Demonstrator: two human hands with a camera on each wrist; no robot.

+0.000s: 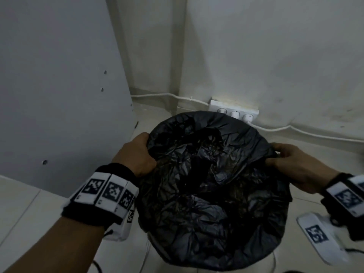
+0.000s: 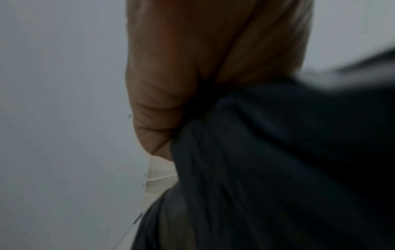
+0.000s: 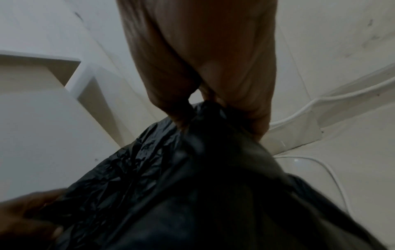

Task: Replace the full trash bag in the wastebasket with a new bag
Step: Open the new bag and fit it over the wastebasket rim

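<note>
A crumpled black trash bag (image 1: pixel 212 174) is spread over the round wastebasket, which it hides entirely. My left hand (image 1: pixel 141 152) grips the bag's left edge in a fist, and the left wrist view shows the dark plastic (image 2: pixel 267 160) bunched under the curled fingers (image 2: pixel 156 108). At the opposite side, my right hand (image 1: pixel 283 156) pinches the bag's right edge between thumb and fingers. From the right wrist, the black bag (image 3: pixel 171 186) runs down from that pinch, and my left hand (image 3: pixel 27 218) shows at the lower left.
A grey cabinet panel (image 1: pixel 59 85) stands close on the left. A white power strip (image 1: pixel 234 113) with plugs lies against the wall behind the bag, its white cables (image 1: pixel 307 133) running along the floor. Pale tiled floor (image 1: pixel 29 203) surrounds the basket.
</note>
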